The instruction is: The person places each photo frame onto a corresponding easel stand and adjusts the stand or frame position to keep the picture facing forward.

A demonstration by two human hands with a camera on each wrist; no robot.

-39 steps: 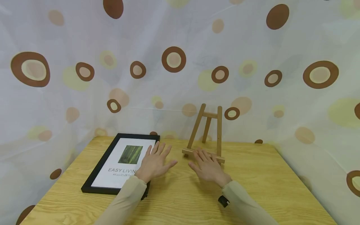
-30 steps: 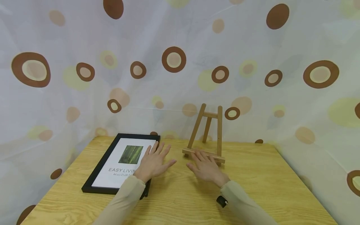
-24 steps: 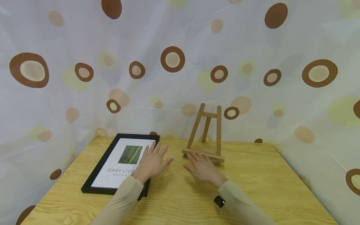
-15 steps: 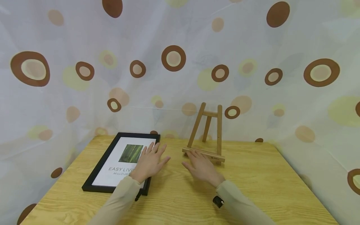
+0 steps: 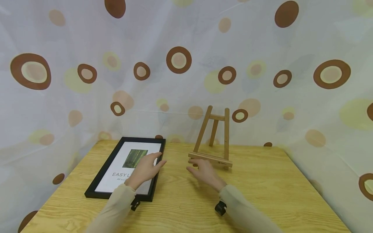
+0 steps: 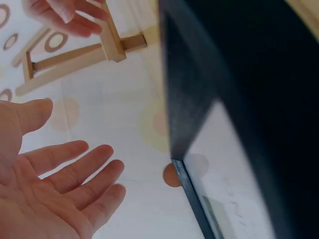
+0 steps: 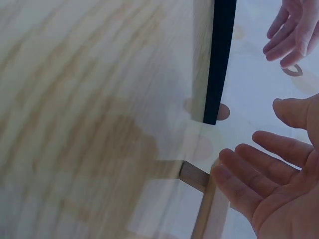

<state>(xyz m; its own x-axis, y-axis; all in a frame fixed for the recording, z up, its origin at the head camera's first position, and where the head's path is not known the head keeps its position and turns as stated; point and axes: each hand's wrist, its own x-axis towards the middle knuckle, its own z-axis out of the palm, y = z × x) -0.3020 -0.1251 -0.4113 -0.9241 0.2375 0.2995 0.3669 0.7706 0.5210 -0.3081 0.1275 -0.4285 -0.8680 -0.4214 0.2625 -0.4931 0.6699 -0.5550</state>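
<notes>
A black picture frame (image 5: 99, 176) with a white sheet and a small green picture lies flat on the left of the wooden table. Over its right part hovers my left hand (image 5: 144, 171), fingers loosely extended, nothing held. To the right stands a small wooden easel (image 5: 226, 132) with a ledge across its front. My right hand (image 5: 205, 172) is just in front of that ledge, palm facing left, fingers relaxed and holding nothing. In the left wrist view the left palm (image 6: 55, 194) shows bare beside the black frame edge (image 6: 192, 89). The right palm (image 7: 284, 189) is likewise bare in its wrist view.
The wooden table (image 5: 262, 194) runs back to a hanging sheet (image 5: 186, 90) patterned with brown and yellow spots. Similar sheeting encloses both sides. Each wrist wears a small dark device, such as the right one (image 5: 220, 208).
My left hand has drawn left and toward me, uncovering the frame's right edge. My right hand has shifted slightly left and nearer. Both have turned from palms down to palms facing inward.
</notes>
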